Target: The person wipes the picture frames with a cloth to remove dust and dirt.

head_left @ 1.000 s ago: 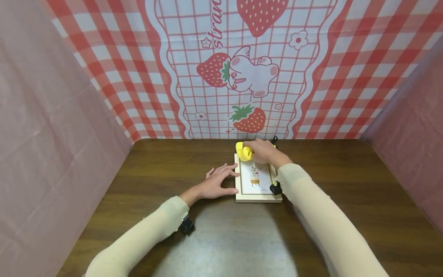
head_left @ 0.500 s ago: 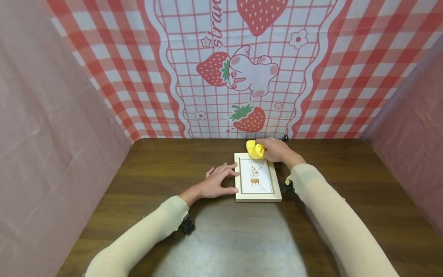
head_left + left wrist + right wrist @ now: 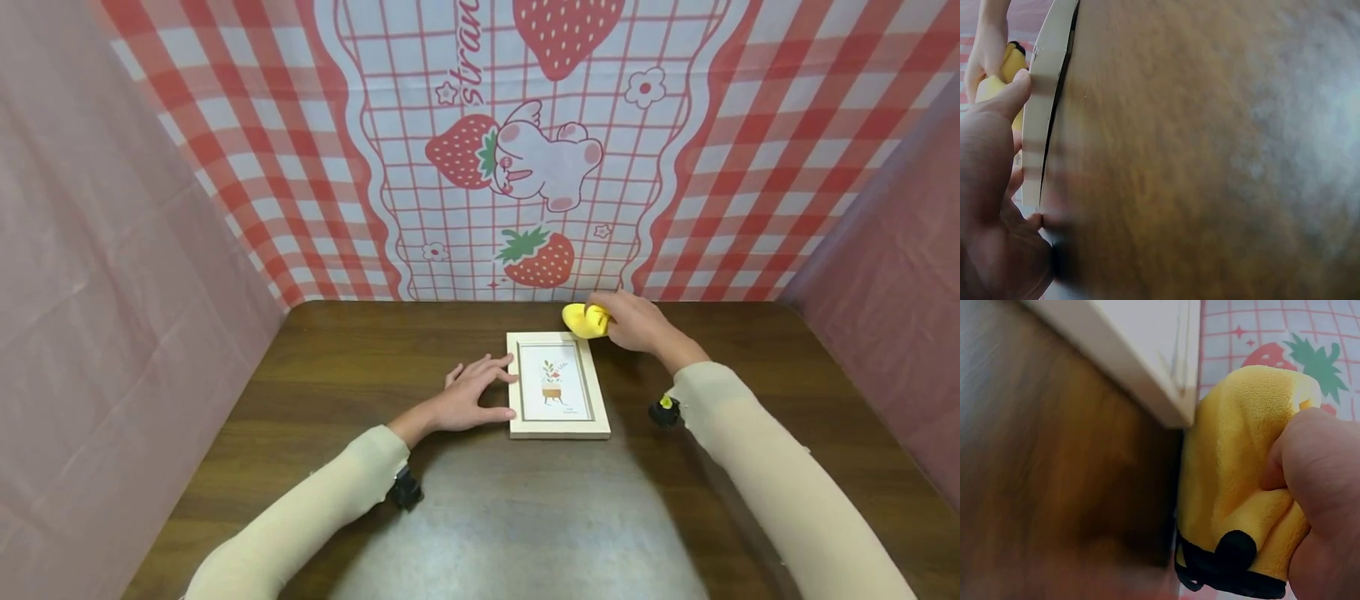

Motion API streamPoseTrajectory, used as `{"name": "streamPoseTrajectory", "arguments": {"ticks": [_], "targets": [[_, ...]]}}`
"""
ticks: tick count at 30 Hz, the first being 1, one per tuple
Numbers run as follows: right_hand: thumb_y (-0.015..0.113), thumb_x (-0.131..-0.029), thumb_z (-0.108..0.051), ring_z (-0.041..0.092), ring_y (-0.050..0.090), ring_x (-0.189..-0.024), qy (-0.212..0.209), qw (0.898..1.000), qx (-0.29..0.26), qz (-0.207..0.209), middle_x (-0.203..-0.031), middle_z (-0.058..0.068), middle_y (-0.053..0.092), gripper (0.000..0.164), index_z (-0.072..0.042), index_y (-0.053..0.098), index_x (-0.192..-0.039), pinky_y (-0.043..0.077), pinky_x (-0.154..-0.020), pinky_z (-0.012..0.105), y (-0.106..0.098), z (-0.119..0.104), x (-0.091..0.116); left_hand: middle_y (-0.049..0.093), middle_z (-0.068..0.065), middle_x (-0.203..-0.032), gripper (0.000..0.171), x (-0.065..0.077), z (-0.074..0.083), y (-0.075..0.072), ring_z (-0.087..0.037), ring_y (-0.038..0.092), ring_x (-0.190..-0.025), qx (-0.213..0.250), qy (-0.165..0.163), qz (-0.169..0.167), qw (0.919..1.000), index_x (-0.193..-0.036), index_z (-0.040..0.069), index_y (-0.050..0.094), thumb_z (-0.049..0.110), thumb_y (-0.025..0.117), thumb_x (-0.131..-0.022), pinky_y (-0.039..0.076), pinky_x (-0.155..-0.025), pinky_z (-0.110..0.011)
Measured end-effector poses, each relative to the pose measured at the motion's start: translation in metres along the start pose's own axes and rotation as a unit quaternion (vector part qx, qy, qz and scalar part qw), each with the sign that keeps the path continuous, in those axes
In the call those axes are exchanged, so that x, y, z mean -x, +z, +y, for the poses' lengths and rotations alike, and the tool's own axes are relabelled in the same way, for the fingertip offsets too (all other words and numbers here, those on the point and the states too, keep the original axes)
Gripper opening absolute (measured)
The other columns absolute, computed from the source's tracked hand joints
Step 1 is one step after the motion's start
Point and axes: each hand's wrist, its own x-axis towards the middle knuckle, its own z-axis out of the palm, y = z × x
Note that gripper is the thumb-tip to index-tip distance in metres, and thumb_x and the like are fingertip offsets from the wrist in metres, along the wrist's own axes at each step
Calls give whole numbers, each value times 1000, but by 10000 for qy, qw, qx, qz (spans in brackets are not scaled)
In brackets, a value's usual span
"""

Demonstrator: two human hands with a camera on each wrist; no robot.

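A cream picture frame (image 3: 558, 430) lies flat on the wooden table, its print showing a plant in a pot on legs. My left hand (image 3: 474, 397) rests at its left side, fingers spread, fingertips touching the edge; the left wrist view shows the thumb (image 3: 1019, 87) against the frame's side. At the far right corner, my right hand (image 3: 636, 323) grips a bunched yellow cloth (image 3: 583, 320). In the right wrist view this plush cloth (image 3: 1235, 450) has black trim with a loop and sits right beside the frame's corner (image 3: 1179, 412).
The brown wooden table (image 3: 360, 350) ends at a strawberry-patterned checked backdrop (image 3: 525, 200) just behind the right hand. Pink cloth walls (image 3: 150, 292) stand on the left and right. A small black camera is worn on each wrist.
My right hand has slid the yellow cloth rightward along the frame's far edge, from its left corner to its right corner, uncovering the print. The left hand and frame stay put.
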Motion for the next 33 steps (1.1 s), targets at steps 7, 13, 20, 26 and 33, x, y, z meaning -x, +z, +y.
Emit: {"name": "streamPoseTrajectory", "arguments": {"ticks": [7, 13, 20, 26, 33], "targets": [[66, -98, 5, 33, 61, -96, 215, 9997, 78, 91, -109, 16, 74, 25, -8, 72, -118, 51, -81, 51, -1, 16, 29, 26, 6, -190, 56, -2, -4, 5, -36, 15, -180, -48, -37, 9, 10000, -151, 25, 64, 47, 78, -103, -1, -138, -77], [66, -95, 6, 34, 63, -97, 198, 9993, 266, 154, -111, 15, 77, 28, -9, 73, -118, 51, -78, 49, -8, 24, 57, 27, 5, -190, 60, 0, 1, 1, -40, 15, -179, 58, 81, -44, 9999, -150, 26, 64, 61, 74, -103, 0, -135, -81], [67, -95, 11, 35, 64, -102, -30, 9991, 413, 54, -122, 18, 78, 35, -7, 73, -124, 51, -80, 49, -8, 30, 78, 28, -1, -190, 59, 4, 9, -9, -44, 15, -178, 51, 57, -126, 9999, -151, 23, 64, 56, 75, -104, 2, -134, -82], [71, -92, 15, 38, 69, -114, -576, 9973, 431, -117, -133, 20, 76, 43, -9, 74, -127, 60, -96, 61, 1, 24, 89, 28, 0, -190, 57, 5, 8, -8, -43, 14, -179, 78, -30, -139, 9999, -152, 23, 63, 52, 76, -104, 0, -135, -80], [75, -90, 8, 53, 58, -148, -671, 9940, 574, -651, -162, 28, 61, 58, -14, 70, -144, 52, -116, 73, 9, 19, 104, 30, 5, -189, 57, -2, -7, 3, -40, 15, -179, 40, 65, 83, 9999, -151, 26, 64, 50, 79, -102, 1, -136, -79]]}}
